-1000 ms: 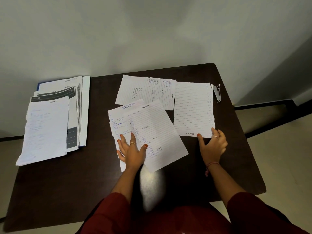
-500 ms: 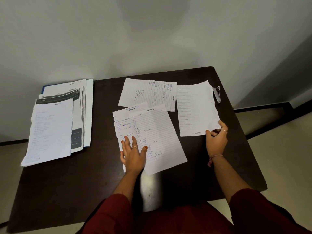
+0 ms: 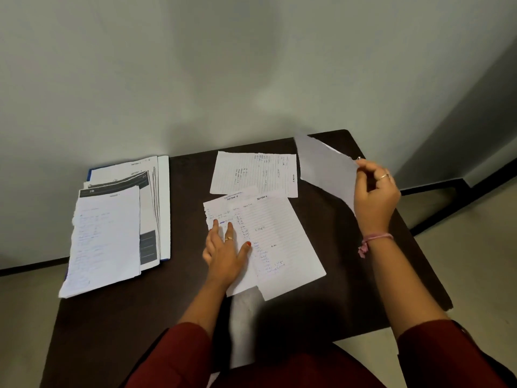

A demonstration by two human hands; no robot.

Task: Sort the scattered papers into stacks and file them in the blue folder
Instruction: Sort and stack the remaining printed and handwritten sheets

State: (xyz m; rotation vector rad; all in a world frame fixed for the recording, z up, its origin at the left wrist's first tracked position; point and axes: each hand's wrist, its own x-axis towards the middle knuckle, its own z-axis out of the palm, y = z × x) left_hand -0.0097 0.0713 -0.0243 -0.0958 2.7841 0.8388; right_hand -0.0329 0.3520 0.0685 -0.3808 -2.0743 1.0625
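At the far left of the worktop (image 3: 349,275) a stack of papers (image 3: 106,236) overhangs the edge, resting on the blue folder (image 3: 90,172), of which only a thin blue border shows at the back corner; it looks like the pile already sorted, kept close to where it will be filed. Its top page is handwritten with a ragged left margin, and beneath it lies a printed sheet with dark bands.

Moving right, the left hand (image 3: 223,252) presses flat, fingers straight and spread, on two overlapping handwritten sheets (image 3: 268,242) headed with section labels, probably to pin them while the other hand works. Behind them a third lined sheet (image 3: 253,173) lies sideways, just touching their top edges.

At the right, the right hand (image 3: 376,196) is raised off the worktop, its fingers curled and pinching the edge of a lifted sheet (image 3: 324,169), which bends and shows a grey, blank-looking face. It is likely being turned to read its heading before it joins a stack.
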